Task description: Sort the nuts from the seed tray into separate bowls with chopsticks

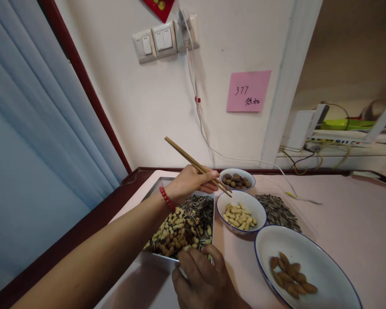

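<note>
Two wooden chopsticks (182, 150) are held in my left hand (199, 179), with a red bead bracelet on that wrist. Their tips sit close together near the far rim of the peanut bowl (263, 218), and I make out nothing between them. Below that hand is a metal tray (157, 260) of mixed peanuts (176, 229) and sunflower seeds (201, 206); my forearm hides part of it. At the tray's near right corner, my right hand (206, 277) curls its fingers over the edge. Shelled peanut pods (239, 216) lie in the small bowl.
Behind stands a bowl (254, 182) of round brown nuts. A pile of sunflower seeds (278, 211) lies on the pink tabletop (347, 214). An oval dish (324, 262) holds almonds in their shells (291, 277). A white cable (244, 159) trails from the wall socket onto the table.
</note>
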A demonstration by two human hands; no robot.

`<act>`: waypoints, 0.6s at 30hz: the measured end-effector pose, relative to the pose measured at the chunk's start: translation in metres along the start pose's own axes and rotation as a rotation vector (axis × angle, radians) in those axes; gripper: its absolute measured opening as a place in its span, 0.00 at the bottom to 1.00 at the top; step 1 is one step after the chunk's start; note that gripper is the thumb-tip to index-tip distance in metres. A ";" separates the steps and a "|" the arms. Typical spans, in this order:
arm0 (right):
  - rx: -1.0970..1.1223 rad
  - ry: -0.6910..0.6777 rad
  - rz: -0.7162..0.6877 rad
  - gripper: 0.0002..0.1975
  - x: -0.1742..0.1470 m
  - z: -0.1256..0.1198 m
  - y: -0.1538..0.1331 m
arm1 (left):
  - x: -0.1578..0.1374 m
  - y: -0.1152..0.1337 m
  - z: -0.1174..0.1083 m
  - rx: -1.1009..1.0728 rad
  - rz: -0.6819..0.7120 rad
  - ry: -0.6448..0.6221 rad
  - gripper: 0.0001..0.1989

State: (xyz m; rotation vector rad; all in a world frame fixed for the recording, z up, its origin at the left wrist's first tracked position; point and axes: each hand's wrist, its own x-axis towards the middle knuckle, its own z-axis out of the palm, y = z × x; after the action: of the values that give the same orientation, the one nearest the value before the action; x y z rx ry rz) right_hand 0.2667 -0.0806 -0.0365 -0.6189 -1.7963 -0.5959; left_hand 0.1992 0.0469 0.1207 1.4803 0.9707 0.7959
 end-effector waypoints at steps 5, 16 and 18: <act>-0.006 0.022 0.008 0.09 -0.002 0.001 -0.001 | -0.005 -0.003 -0.021 -0.011 0.021 0.102 0.10; -0.002 0.002 0.034 0.14 -0.001 0.000 -0.001 | -0.014 -0.047 -0.080 0.269 -0.154 -0.008 0.12; -0.001 -0.010 0.033 0.14 0.000 -0.001 -0.001 | -0.012 -0.058 -0.081 0.328 -0.176 -0.061 0.13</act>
State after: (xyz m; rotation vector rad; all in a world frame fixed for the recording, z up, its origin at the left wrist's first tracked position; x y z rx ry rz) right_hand 0.2668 -0.0820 -0.0366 -0.6522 -1.7921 -0.5719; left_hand 0.1137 0.0720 0.0749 1.6588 1.2082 0.4764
